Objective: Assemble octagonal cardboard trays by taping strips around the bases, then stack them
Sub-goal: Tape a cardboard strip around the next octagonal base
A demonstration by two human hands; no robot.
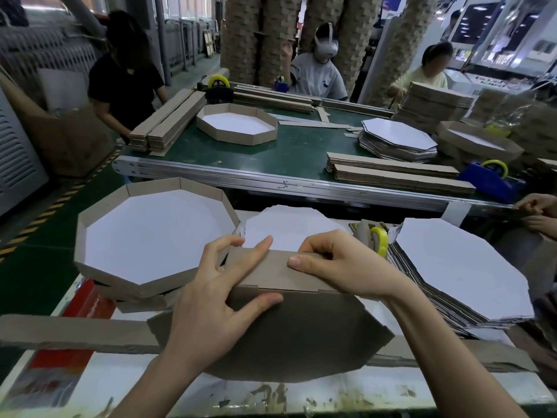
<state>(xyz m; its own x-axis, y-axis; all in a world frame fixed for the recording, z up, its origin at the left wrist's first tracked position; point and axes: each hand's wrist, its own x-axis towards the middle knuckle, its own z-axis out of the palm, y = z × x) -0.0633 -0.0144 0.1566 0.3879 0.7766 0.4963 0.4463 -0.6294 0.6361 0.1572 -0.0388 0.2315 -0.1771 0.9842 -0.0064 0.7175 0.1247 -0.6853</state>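
**Strip pinched against a base on a crowded tray line**

A cardboard workshop is shown. Green floor with hazard stripes lies at the left, tall cardboard columns [256,34] stand at the back, and a green belt [286,155] runs across the middle. Nearest the camera is a white surface [135,384], stained and patched with red.

From the left, a loose strip [69,331] lies flat along the front of the surface. Behind it a tray [105,277] rests on other cardboard, white floor up. At the centre a base [286,336] is held tilted, brown side to the camera, with a strip [280,273] stood along its upper edge.

The left hand [211,300] is set at the strip's left end. Its fingers are spread, and the strip is pinched between forefinger and thumb. The right hand [340,267] is curled over the strip's top edge with the thumb pressed flat on its face, so the strip is pinched there too.

Behind the hands a low pile [289,224] of white bases is seen, then a tape roll [380,241], then a tall stack [458,267] of bases.

Counted:
- **Walled trays:** three, with a belt tray [235,137] and a far tray [446,129] added to the near one.
- **Heaps of bases:** three, including the belt stack [398,137].
- **Yellow tape rolls:** three, two of them on a black dispenser [218,92] and a blue dispenser [491,179].
- **Workers beyond the belt:** three, in black [126,86], white [319,76] and pale yellow [428,75].
- **Other hands:** one more pair [539,212], at the right edge.
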